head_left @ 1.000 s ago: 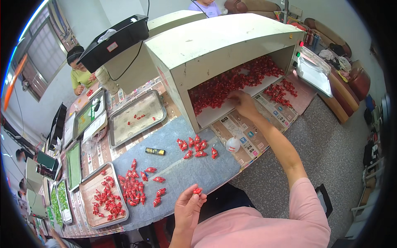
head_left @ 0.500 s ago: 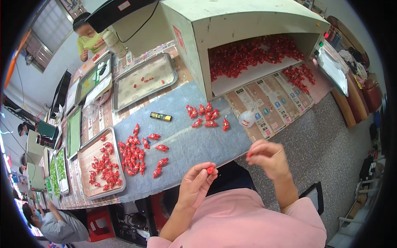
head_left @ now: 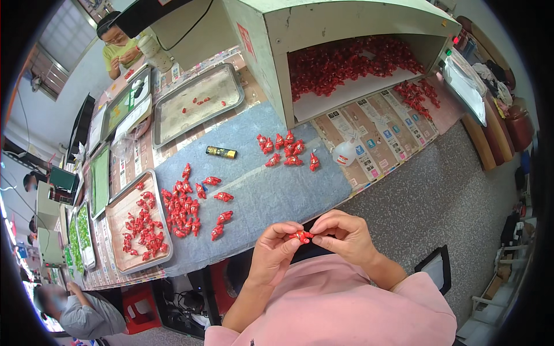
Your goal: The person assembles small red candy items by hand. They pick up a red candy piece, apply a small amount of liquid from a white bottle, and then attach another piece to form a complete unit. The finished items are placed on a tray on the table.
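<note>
A small red plastic figurine (head_left: 302, 236) is pinched between the thumb and fingers of my left hand (head_left: 276, 249), in front of my chest. The fingertips of my right hand (head_left: 345, 237) meet its right end, closed on a small red piece that is mostly hidden. On the blue mat (head_left: 259, 199) ahead, a small group of similar red figurines (head_left: 283, 148) stands and lies. A larger pile of red figurines (head_left: 183, 209) is on the mat's left part. Between them lies a black and gold cylinder (head_left: 221, 152).
A metal tray of red pieces (head_left: 167, 254) sits at left; another tray (head_left: 199, 106) with several bits lies farther back. A pale box-like machine (head_left: 259, 75) holds many red parts (head_left: 358, 66). A small clear bottle (head_left: 345, 153) stands at the mat's right. Other people sit at left.
My right hand has moved left to meet my left hand, bringing its small red piece against the figurine. The view has shifted slightly.
</note>
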Motion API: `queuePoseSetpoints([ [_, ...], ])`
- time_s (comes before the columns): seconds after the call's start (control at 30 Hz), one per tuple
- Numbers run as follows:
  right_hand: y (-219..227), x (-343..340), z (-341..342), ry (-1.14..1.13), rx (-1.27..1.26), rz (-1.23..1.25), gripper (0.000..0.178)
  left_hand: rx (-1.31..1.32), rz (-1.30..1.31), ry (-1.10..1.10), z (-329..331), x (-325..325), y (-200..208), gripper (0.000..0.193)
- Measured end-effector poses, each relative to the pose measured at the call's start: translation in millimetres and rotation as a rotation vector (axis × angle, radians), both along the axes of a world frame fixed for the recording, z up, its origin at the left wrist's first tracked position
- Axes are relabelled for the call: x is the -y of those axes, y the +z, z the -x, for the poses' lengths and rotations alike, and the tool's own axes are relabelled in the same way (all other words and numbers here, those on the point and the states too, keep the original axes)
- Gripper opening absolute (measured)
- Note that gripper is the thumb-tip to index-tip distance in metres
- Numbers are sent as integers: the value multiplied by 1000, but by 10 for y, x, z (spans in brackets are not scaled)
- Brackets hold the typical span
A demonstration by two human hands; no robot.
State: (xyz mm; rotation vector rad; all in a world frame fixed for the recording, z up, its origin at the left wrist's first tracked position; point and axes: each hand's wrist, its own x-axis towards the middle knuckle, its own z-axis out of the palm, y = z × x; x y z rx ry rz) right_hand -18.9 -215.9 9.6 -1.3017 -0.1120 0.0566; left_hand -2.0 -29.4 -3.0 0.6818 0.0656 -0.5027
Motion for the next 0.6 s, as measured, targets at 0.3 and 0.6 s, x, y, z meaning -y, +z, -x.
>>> queuePoseSetpoints([
  [0.3, -55, 3, 14, 36, -55, -18, 17, 20, -75, 4, 8, -18, -5, 22],
  [0.6, -48, 52, 33, -5, 49, 168, 16, 194, -289, 6, -20, -26, -11, 19],
])
